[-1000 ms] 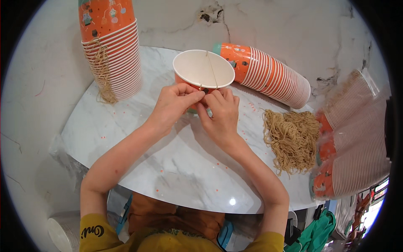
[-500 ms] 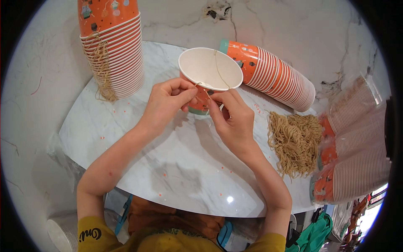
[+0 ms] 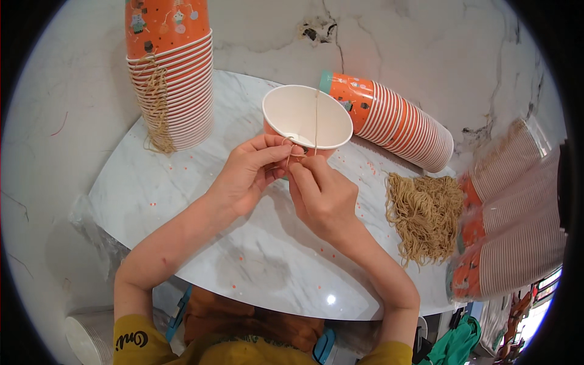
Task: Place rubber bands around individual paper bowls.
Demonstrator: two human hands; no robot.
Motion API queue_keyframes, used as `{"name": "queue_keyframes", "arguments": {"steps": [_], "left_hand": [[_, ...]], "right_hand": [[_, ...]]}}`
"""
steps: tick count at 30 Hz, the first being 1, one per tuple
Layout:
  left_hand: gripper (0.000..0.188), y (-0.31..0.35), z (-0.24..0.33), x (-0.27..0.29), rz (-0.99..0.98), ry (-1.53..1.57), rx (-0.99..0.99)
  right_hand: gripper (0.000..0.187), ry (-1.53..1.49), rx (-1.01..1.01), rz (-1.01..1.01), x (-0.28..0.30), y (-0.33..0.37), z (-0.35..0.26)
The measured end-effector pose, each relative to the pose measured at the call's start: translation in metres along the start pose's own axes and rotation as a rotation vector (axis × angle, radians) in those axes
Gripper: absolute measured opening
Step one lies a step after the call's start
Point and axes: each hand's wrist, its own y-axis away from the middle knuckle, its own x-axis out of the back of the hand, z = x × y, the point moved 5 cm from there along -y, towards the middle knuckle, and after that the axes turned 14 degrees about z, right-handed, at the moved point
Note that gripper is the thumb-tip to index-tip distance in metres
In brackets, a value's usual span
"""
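An orange paper bucket with a white inside stands in front of me, its mouth tipped slightly toward me. A thin tan string runs across its mouth and down to the near rim. My left hand pinches the string close to that rim, where a small loop shows. Right beside it, my right hand has its fingers closed on the string too, thumb and fingertips pressed together. Both hands nearly meet in front of the bucket and cover most of its near side.
A tall stack of orange buckets with tan strings draped on it stands at left. Another stack lies on its side behind right. A bundle of tan strings rests on the marble table. Wrapped bucket stacks lie at far right.
My right hand has moved left and down, close against my left hand. The string across the bucket's mouth now runs straighter. The whole view has shifted slightly.
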Motion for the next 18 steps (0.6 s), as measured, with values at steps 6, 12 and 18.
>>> {"name": "queue_keyframes", "arguments": {"steps": [6,12,18], "left_hand": [[0.009,-0.009,-0.006,0.008,-0.087,0.126,0.097],[0.010,-0.006,-0.010,0.002,-0.159,0.205,0.155],[0.010,-0.002,-0.016,0.002,-0.123,0.251,0.187]], "right_hand": [[0.017,-0.144,-0.225,0.025,0.001,0.000,0.010],[0.018,-0.161,-0.240,0.028,0.001,0.002,0.015],[0.023,-0.193,-0.213,0.111,0.003,-0.002,0.014]]}}
